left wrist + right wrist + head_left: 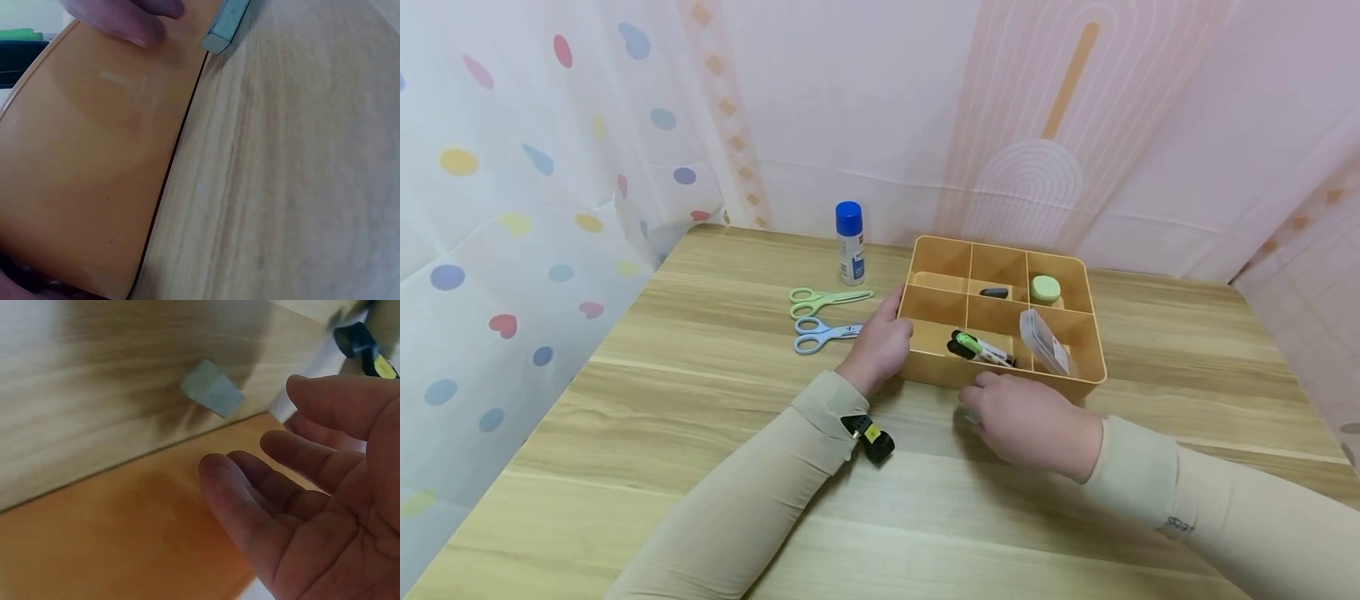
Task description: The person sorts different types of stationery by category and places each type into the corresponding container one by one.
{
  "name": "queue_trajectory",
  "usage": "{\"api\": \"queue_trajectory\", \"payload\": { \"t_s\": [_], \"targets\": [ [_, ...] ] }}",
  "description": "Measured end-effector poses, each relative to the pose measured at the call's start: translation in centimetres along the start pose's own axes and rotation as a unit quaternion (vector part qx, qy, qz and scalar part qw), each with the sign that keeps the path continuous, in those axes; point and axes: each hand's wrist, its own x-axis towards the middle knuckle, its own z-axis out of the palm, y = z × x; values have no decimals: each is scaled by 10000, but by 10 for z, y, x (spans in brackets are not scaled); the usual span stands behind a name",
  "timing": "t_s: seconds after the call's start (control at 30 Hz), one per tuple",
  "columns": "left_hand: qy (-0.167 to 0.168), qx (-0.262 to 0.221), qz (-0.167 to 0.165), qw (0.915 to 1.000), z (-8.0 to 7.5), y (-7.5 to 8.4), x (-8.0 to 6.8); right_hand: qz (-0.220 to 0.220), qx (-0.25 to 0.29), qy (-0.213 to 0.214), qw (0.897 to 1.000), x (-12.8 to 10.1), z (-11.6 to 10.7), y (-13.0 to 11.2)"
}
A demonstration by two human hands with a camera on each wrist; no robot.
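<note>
Two hands are set around the orange plastic divided tray (925, 371) on the wooden table (700, 417). The left hand (880, 346) is pressed to the tray's left wall at nine o'clock, fingers curved against it; whether the wall is actually gripped cannot be told. The right hand (1026, 421) is held at six o'clock, just below the front wall, its fingers (250, 506) loosely spread with nothing held between them. A small pale grey-blue block (211, 394) is seen lying flat on the table, just beside the tray's front wall. From the right hand it lies toward ten o'clock, near the fingertips, and that hand is clearly the nearer one. Its long axis is seen from the left wrist to run roughly toward the front wall (94, 156).
</note>
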Motion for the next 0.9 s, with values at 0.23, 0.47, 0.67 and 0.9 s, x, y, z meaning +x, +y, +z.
{"api": "queue_trajectory", "payload": {
  "t_s": [0.23, 0.47, 0.67, 0.9],
  "targets": [
    [-24, 4, -41, 10000, -1, 1, -1, 119, -56, -269, 9996, 4, 9, 4],
    [-9, 81, -48, 10000, -1, 1, -1, -18, -208, -368, 9991, 6, 16, 2],
    [-6, 62, -19, 10000, -1, 1, -2, -8, -289, -417, 9987, 6, 19, 2],
    [0, 67, 33, 10000, -1, 1, -2, -75, -313, -387, 9987, 8, 23, 3]
  ]
}}
